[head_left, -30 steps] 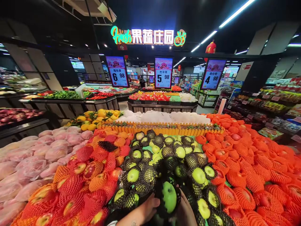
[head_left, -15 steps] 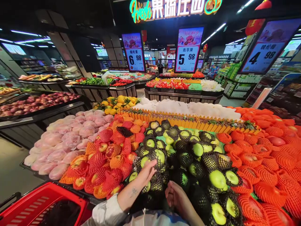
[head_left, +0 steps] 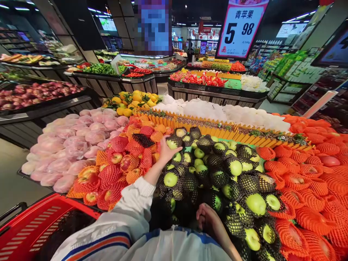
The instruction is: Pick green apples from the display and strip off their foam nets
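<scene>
At the far left corner of the green apples, my left hand (head_left: 165,151) has its thumb and fingers around a green apple (head_left: 172,143) in a black foam net. That apple still sits among its neighbours in the heap. My right hand (head_left: 206,216) hovers low over the near part of the pile, fingers curled in, with nothing visible in them. Green apples (head_left: 255,204) in black nets lie around both hands, some with their tops bare. Red apples (head_left: 116,158) in red and orange nets border my left forearm.
A red shopping basket (head_left: 51,214) stands at the lower left. Pink wrapped fruit (head_left: 78,146) fills the left side; fruit in orange-red nets (head_left: 307,181) fills the right. A low yellow fence (head_left: 206,134) runs behind the apples, with white-wrapped fruit (head_left: 201,110) beyond it.
My left hand has reached forward and left, from above the nearer apples to the far corner, and closed around an apple. My right hand stays low, fingers curled. The view has tilted down.
</scene>
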### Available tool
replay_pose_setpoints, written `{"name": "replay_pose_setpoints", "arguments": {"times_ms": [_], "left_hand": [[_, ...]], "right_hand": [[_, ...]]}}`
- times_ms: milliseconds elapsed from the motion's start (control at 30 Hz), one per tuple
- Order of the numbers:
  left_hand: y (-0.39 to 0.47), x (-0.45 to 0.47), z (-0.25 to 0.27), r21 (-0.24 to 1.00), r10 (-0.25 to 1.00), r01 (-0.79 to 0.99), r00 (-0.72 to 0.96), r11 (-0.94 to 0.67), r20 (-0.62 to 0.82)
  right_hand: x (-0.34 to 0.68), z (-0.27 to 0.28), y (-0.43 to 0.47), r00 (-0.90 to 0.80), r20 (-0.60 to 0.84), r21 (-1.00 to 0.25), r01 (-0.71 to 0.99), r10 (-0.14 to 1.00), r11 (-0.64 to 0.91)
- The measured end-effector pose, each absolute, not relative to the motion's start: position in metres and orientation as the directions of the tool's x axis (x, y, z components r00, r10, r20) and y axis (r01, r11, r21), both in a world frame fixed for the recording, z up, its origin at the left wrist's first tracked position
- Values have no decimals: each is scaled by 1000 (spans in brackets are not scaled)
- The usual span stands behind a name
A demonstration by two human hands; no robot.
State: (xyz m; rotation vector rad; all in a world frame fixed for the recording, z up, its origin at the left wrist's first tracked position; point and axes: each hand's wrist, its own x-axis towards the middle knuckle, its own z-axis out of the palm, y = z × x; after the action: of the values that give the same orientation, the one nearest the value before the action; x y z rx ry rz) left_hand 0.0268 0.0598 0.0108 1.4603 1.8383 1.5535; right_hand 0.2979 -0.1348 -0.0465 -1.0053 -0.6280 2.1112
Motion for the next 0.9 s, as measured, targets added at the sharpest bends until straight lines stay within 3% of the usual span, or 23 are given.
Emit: {"name": "replay_pose_setpoints", "arguments": {"times_ms": [67, 167, 233, 300, 700, 900], "left_hand": [[81, 37, 11, 774, 906, 629, -285, -70, 313], [106, 58, 8, 541, 981, 841, -117, 16, 153], [117, 70, 4, 388, 997, 919, -80, 67, 19], [125, 79, -1, 319, 993, 941, -93, 113, -78], [156, 95, -17, 284, 959, 936, -140, 211, -248], [165, 118, -7, 548, 971, 827, 217, -127, -101]], "right_hand": [[292, -43, -130, -476, -447, -677, -373, 757, -634], [288, -38, -126, -494, -427, -691, -361, 757, -626], [289, -36, -126, -483, -429, -699, -358, 763, -619], [293, -35, -128, -472, -436, -700, -357, 766, -618], [297, -31, -135, -468, -450, -697, -349, 760, -627], [301, -37, -136, -471, -425, -694, -379, 773, -613]]}}
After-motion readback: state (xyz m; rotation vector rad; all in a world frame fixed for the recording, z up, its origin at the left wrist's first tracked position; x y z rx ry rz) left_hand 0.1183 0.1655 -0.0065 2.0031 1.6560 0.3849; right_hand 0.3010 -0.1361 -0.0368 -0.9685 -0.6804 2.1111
